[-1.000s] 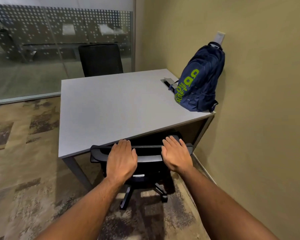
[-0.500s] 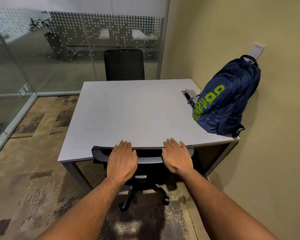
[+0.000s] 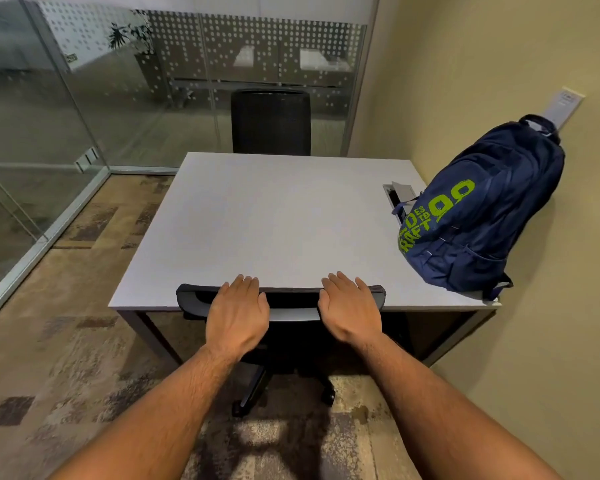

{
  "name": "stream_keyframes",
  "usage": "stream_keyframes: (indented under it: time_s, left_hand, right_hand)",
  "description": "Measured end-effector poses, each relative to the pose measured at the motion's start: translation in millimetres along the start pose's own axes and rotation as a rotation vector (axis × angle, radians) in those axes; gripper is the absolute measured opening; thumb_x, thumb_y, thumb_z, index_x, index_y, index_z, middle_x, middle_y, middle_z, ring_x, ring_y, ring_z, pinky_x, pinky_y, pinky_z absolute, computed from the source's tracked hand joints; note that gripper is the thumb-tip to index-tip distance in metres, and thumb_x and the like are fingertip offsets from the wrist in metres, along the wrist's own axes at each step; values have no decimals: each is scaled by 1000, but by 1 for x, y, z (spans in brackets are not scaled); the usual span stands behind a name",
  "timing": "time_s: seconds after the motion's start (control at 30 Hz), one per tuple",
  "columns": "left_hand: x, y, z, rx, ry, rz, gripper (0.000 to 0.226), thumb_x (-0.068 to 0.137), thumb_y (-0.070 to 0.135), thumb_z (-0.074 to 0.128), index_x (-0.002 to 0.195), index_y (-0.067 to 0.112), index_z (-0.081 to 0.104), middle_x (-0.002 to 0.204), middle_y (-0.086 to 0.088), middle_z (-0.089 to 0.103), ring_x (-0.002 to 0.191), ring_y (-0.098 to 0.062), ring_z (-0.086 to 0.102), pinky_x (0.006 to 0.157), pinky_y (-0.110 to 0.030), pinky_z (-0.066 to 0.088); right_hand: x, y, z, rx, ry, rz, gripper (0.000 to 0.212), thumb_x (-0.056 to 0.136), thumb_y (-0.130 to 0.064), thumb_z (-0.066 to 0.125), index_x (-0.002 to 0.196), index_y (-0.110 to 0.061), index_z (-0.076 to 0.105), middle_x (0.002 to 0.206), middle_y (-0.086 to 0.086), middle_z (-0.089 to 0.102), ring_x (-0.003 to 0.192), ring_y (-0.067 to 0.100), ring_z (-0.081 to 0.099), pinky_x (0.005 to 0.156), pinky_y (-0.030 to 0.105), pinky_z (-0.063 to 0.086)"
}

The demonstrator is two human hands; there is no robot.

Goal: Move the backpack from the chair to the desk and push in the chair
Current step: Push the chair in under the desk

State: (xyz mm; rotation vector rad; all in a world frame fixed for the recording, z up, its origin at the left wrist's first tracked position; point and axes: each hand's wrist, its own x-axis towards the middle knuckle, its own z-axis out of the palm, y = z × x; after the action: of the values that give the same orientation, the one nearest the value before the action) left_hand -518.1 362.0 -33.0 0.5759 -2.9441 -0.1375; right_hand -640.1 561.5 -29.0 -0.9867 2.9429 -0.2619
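The navy backpack (image 3: 482,216) with green lettering stands upright on the right rear of the grey desk (image 3: 274,216), leaning against the beige wall. The black office chair (image 3: 293,303) sits at the desk's near edge, its seat hidden under the top and its backrest against the edge. My left hand (image 3: 238,313) lies palm down over the left part of the backrest top. My right hand (image 3: 350,308) rests the same way on the right part. The fingertips of both hands reach the desk edge. The chair's wheeled base (image 3: 253,393) shows below my arms.
A second black chair (image 3: 271,123) stands at the desk's far side. A cable port (image 3: 400,192) is set in the desktop beside the backpack. Glass partitions (image 3: 49,116) close the room on the left and at the back. Patterned carpet lies to the left.
The chair has rolled further under the desk with both hands still on its backrest. My view has swung so the desk now faces me squarely. The backpack has not moved.
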Motion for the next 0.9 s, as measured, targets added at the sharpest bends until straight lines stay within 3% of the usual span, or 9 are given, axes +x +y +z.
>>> stream_keyframes:
  time_s: [0.27,0.43,0.67,0.8,0.9]
  left_hand:
    - [3,-1,-7,-4,-94,39,63,103,40,13,152,8,37,155,-8,43,146,-22,34,123,-41,21]
    - [5,-3,-9,7,-94,59,57,103,36,18,141,10,52,139,-6,60,129,-22,51,117,-41,29]
    - [5,-2,-7,16,-70,58,54,102,34,19,129,12,59,129,-5,65,119,-21,56,112,-41,34]
    - [6,-2,-10,-3,-127,58,56,104,36,18,140,10,51,140,-7,58,128,-22,50,116,-41,29]
    - [7,-4,-16,-41,-211,82,59,106,41,18,150,8,38,153,-9,45,140,-24,38,120,-42,21]
  right_hand:
    - [-1,0,-1,-15,13,-13,64,100,-39,10,139,-16,55,148,1,54,143,18,40,121,46,24]
    - [-1,0,-1,-3,13,2,62,100,-40,12,125,-18,64,127,1,67,121,20,57,118,45,28]
    - [-1,0,-2,-13,27,-15,64,98,-41,8,113,-20,66,115,1,70,108,21,61,114,45,32]
    - [-1,0,-3,-24,-4,-9,60,99,-40,9,110,-21,65,113,0,70,106,21,60,113,45,33]
    - [1,2,-3,-13,-70,-34,59,101,-42,11,122,-21,62,124,0,66,117,22,58,115,45,30]
